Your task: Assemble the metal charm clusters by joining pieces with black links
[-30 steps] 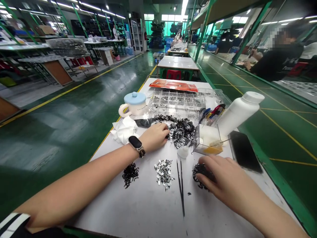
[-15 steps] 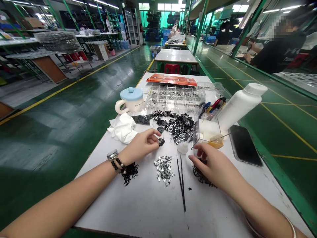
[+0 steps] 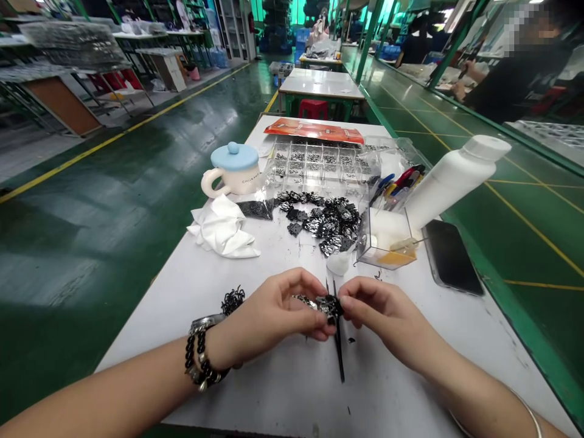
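The left hand (image 3: 274, 310) and right hand (image 3: 387, 310) pinch a clump of metal parts (image 3: 326, 306) between them, above the tweezers (image 3: 339, 359) near the front of the bench (image 3: 274, 404). A loose pile (image 3: 326, 222) remains mid-bench; the compartment tray (image 3: 310, 164) beyond holds parts in its cells.

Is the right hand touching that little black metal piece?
Touching. The head view shows the right hand pressing its fingertips onto the black metal piece.
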Demonstrator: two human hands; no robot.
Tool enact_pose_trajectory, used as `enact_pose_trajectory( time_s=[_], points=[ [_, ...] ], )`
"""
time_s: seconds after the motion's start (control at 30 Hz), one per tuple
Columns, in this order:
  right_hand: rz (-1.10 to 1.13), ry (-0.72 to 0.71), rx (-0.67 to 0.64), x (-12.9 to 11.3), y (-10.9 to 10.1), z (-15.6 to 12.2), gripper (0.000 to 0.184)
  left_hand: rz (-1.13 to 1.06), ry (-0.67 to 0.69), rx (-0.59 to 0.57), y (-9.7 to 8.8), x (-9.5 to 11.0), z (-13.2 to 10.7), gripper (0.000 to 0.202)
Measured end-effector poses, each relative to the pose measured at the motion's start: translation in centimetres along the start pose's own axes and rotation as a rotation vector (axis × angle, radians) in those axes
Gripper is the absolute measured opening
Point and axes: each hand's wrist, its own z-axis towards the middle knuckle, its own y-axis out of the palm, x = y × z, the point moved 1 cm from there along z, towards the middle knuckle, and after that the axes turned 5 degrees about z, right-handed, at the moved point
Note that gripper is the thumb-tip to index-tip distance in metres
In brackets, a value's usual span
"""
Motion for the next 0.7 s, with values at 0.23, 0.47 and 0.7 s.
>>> enact_pose_trajectory(
  time_s=[0.23,0.47,0.7],
  points=[
    [0.170,0.092,-0.028,0.5,0.8,0.3,0.033,0.100,-0.017,-0.073,0.4,-0.8,-0.6,0.044],
    [-0.088,-0.148,0.207,0.4,-0.5,0.8,0.030,0.155,-0.034,-0.097,0.6,-1.4,-0.9,0.038],
    [-0.663,-0.219,0.481,0.5,-1.8,2.7,0.040,0.058,-0.119,-0.126,1.0,-1.9,-1.4,0.042]
  ],
)
